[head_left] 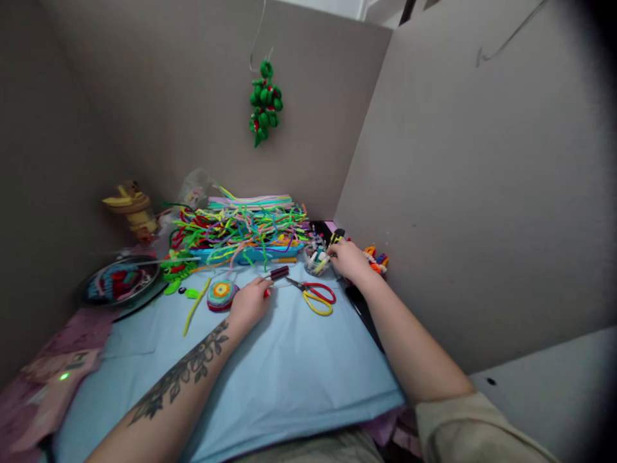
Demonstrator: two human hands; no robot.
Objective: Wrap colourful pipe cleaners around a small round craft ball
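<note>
My left hand [250, 302] is closed above the blue cloth, its fingertips pinched together. A small red piece [267, 292] shows at its fingers; what it holds is too small to name. Just beyond the fingertips is a dark maroon ribbed piece [279, 273], and I cannot tell whether they touch. My right hand [348, 260] reaches to a clear cup [317, 265] of pens and tubes, its fingers curled at the rim and partly hidden. Between the hands lie scissors [318, 298] with one red and one yellow handle. A round striped disc [222, 294] sits left of my left hand.
Behind the hands, a blue tray [226, 255] overflows with colourful pipe cleaners [241, 225]. A dark bowl [120, 283] stands at left, near a yellow pipe cleaner [196, 307]. Green decorations [266, 103] hang by the back panel. A black flat object [362, 312] lies under my right forearm.
</note>
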